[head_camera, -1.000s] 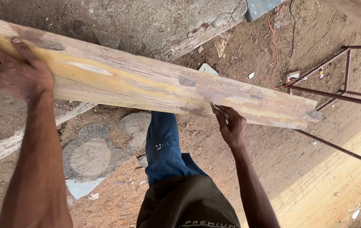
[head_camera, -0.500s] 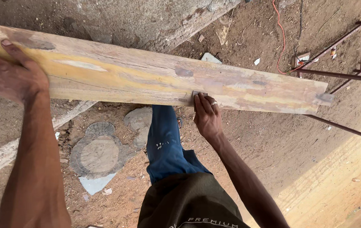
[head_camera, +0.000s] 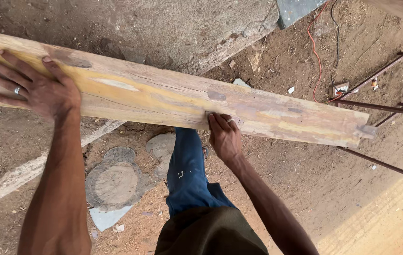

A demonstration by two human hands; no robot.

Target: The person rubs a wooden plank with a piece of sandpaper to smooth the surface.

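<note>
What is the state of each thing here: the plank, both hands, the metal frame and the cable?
wooden plank: lying across the view, stained and cracked, raised above the dirt ground.
left hand: flat on the plank, fingers spread.
right hand: pressed on the plank's near edge, fingers together.
metal frame: standing on the ground, rusty.
orange cable: lying loose on the dirt.

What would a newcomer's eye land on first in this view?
The long weathered wooden plank, streaked yellow, runs slantwise across the upper frame. The left hand lies flat with spread fingers on its left end, and the right hand presses against its near edge around the middle. At the right, a rusty metal frame stands on the dirt ground, with an orange cable trailing behind it.
</note>
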